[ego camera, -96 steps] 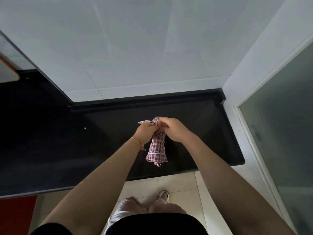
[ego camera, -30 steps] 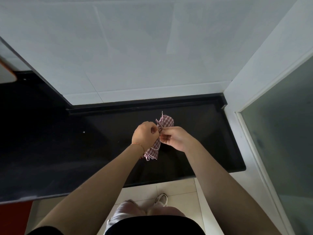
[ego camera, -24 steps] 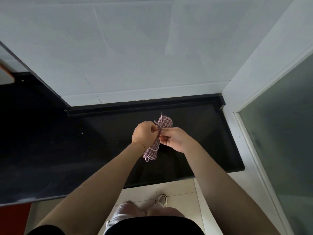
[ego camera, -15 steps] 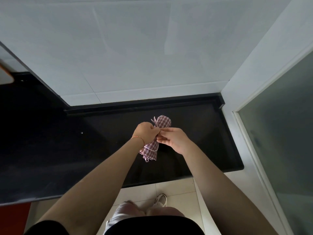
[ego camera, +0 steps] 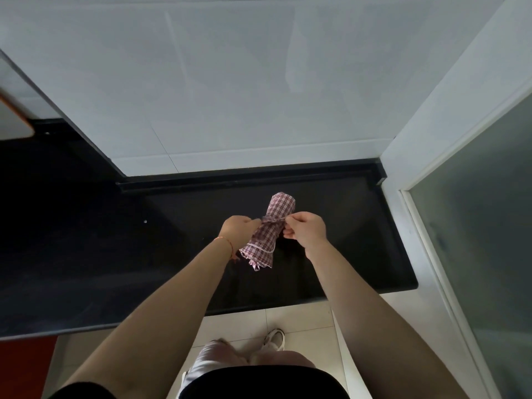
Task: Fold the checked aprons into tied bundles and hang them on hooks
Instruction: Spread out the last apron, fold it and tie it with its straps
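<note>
Above the black stone countertop (ego camera: 359, 254) | head view: you hold the rolled pink-and-white checked apron bundle (ego camera: 269, 230) between your hands, long axis running away from you | left hand (ego camera: 237, 231) and right hand (ego camera: 306, 231) each pinch a thin tie string, one either side of its waist | equally near; hooks unseen.

Legible text, labels, brands, numbers, signs: none readable in the head view.
</note>
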Tool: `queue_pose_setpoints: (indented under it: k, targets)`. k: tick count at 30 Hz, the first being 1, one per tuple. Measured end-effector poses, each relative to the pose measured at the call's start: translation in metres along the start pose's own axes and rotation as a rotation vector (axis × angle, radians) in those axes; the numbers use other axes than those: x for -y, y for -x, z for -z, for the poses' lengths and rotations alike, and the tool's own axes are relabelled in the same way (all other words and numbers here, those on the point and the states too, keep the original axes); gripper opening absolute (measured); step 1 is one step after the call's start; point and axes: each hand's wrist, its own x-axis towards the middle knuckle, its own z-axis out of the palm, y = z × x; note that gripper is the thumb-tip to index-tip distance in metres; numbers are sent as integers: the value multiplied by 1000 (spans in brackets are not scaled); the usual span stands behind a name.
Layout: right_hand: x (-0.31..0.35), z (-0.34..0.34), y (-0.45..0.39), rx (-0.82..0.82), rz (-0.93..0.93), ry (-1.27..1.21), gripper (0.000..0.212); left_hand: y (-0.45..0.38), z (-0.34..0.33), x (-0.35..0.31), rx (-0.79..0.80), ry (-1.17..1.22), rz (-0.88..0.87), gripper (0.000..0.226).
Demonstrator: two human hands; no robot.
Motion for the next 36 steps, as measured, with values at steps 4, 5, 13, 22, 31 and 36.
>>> queue_pose_setpoints:
  k: [4, 5, 13, 22, 31, 36]
  targets:
    - [-5, -6, -5, -75, -28, -18, 11, -1, -1, 18, -78, 55, 3, 35]
    - [-5, -9, -5, -64, -44, -37, 12, -1, 0, 19, -98, 80, 1, 35]
    - [28, -1, 7, 99, 92, 24, 13, 14, 12, -4, 25, 110, 56, 34]
    - [197, 58, 66, 286, 525, -170, 12, 78, 111, -101, 5, 823, -328, 87]
    - [341, 147, 189, 209, 931, -131, 14, 201, 159, -234, 32, 716, -912, 36]
    - [369, 176, 218, 78, 1007, -172, 21, 236, 158, -280, -26, 726, -1028, 42]
